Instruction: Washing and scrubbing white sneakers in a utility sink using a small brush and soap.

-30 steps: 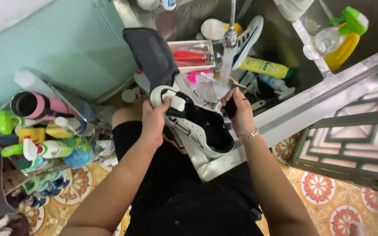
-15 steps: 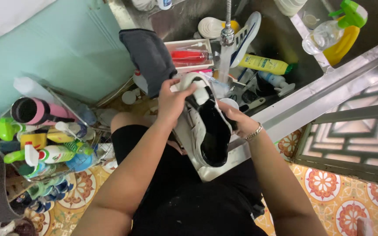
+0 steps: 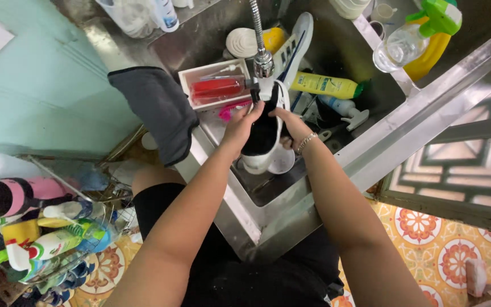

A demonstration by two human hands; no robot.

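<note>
Both hands grip one shoe: the left hand (image 3: 240,126) is closed around its near side, and the right hand (image 3: 288,122) is wrapped around the far side, a thin bracelet (image 3: 304,142) showing at that wrist. The shoe (image 3: 263,132), black in the upper with a white sole and rim, is held upright over the steel sink (image 3: 291,207), its top end just under the spout of the tap (image 3: 262,59). Whether water is running cannot be told from this view.

Judging by that position, the step in hand looks like holding the shoe at the tap for a rinse or scrub. A next move would call for a firm grip with one hand so the other can be freed for the tap or a brush (a wet sole is likely slippery), and for keeping the shoe over the basin, not the edge.

Behind the shoe, a second white shoe (image 3: 296,45) leans against the back of the sink, near a yellow bottle (image 3: 324,85) lying on its side and a white tray (image 3: 214,85) holding something red. A dark grey cloth (image 3: 154,111) hangs over the sink's left rim. Further left, a wire rack (image 3: 66,244) holds spray bottles and a pink cylinder. Patterned floor tiles (image 3: 444,250) show at lower right.
</note>
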